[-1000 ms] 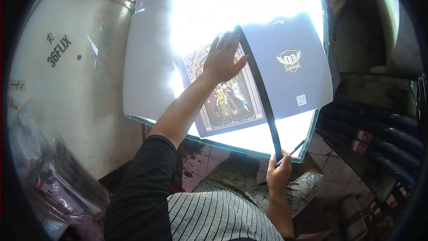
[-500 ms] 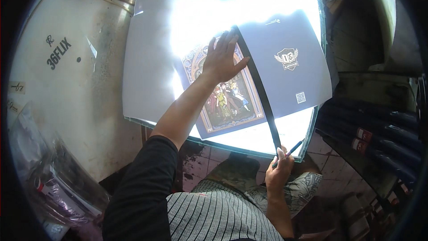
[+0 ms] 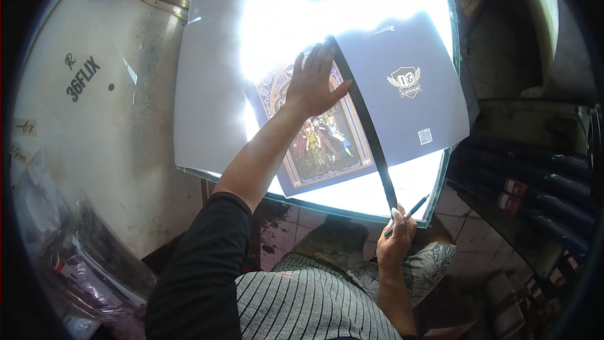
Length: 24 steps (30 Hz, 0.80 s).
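My left hand (image 3: 314, 85) lies flat, fingers spread, on the left half of a dark blue printed sheet (image 3: 440, 110). Under it is a coloured picture of several cartoon figures (image 3: 324, 141), which the hand partly covers. A long black strip (image 3: 370, 119) runs down the middle of the sheet, and its near end sticks out past the sheet's lower edge. At that end my right hand (image 3: 395, 242) is closed, pinching the strip. A slim dark pen-like tool (image 3: 416, 206) is also held in the right hand; its exact kind is unclear.
The sheet rests on a brightly lit glass-topped table (image 3: 412, 179). Large pale sheets (image 3: 211, 88) lie along its left side. A white board (image 3: 141, 170) stands farther left, with clear plastic-wrapped goods (image 3: 94, 271) at lower left. Dark blue rolls (image 3: 497, 164) lie at right.
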Available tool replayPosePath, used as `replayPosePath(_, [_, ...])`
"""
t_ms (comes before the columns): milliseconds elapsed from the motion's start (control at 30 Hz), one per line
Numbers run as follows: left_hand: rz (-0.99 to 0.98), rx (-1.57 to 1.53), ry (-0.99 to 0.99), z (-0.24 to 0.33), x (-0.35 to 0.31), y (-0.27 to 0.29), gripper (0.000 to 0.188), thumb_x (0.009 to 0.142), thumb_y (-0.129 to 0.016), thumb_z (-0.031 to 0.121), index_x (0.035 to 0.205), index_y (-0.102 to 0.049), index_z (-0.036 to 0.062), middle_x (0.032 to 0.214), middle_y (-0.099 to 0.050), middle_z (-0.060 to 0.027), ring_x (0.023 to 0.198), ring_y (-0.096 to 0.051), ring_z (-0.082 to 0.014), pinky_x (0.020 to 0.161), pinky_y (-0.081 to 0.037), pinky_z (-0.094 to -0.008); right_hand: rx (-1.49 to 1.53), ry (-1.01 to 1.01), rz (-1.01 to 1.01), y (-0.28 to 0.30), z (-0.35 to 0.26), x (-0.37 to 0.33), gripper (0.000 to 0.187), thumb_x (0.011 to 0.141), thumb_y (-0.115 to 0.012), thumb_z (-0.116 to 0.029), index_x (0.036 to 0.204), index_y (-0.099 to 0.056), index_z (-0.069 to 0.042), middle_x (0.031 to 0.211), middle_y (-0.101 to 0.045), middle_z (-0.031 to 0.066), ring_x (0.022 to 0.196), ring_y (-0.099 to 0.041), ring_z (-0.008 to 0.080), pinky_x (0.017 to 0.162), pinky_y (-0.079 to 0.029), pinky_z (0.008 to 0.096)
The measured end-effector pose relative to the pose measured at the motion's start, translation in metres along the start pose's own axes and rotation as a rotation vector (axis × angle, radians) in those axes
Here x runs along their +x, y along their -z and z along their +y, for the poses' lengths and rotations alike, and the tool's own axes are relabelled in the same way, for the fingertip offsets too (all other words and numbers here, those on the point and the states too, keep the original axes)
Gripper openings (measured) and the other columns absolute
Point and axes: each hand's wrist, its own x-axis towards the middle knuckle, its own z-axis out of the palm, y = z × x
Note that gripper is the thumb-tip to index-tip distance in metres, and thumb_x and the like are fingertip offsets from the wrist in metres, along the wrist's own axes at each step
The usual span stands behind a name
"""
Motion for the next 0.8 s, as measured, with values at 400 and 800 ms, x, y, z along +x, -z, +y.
replayPosePath(400, [0.03,-0.073,-0.003,-0.001,0.002,-0.001,0.108,0.087,-0.058,0.075,0.158,-0.024,0.0009,0.166,-0.021,-0.0194,0.156,-0.015,-0.0338,0.125,-0.01,-0.056,0.044,-0.038,-0.053,0.005,0.001,0.002,0.052,0.076,-0.066,0.016,0.122,-0.058,-0.006,0.117,-0.069,0.015,0.101,-0.064,0.0344,0.088,-0.052,0.0448])
replayPosePath(800, [-0.023,-0.065,-0.009,0.002,0.004,0.009,0.12,0.079,-0.06,0.082,0.158,-0.021,0.0009,0.166,-0.019,-0.0209,0.156,-0.012,-0.0351,0.125,-0.008,-0.0577,0.058,-0.013,-0.115,0.006,-0.002,0.002,0.047,0.078,-0.067,0.013,0.119,-0.058,-0.006,0.116,-0.07,0.0131,0.103,-0.065,0.0335,0.088,-0.05,0.0453])
